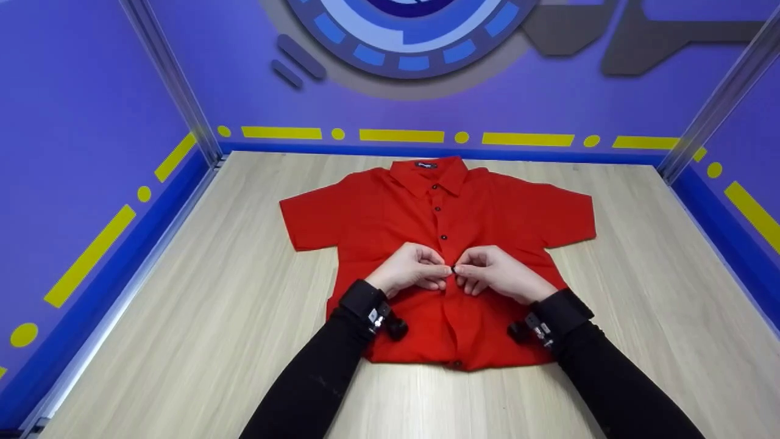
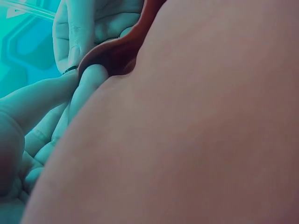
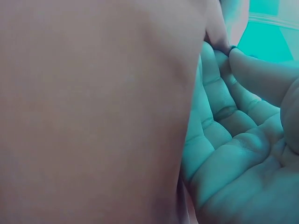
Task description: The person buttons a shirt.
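Observation:
A red short-sleeved shirt [image 1: 390,213] lies front side up, its collar [image 1: 454,177] at the far end. Halfway down the front, my left hand [image 1: 407,268] pinches the edge of the button placket [image 1: 445,251] between thumb and index finger. From the other side, my right hand [image 1: 496,274] pinches a small dark button [image 1: 453,269] at that edge, the two thumb tips almost meeting. The left wrist view shows the cloth fold [image 2: 112,49] raised over my left fingertip, with the button's dark rim [image 2: 70,69] beside it. Raised cloth [image 3: 93,116] fills much of the right wrist view.
Dark buttons [image 1: 443,237] run up the placket toward the collar, and one more [image 1: 457,364] shows at the bottom hem. Beneath the shirt is a light wood table [image 1: 201,274]. Blue-purple panels [image 1: 365,110] with yellow marks stand along its back and both sides.

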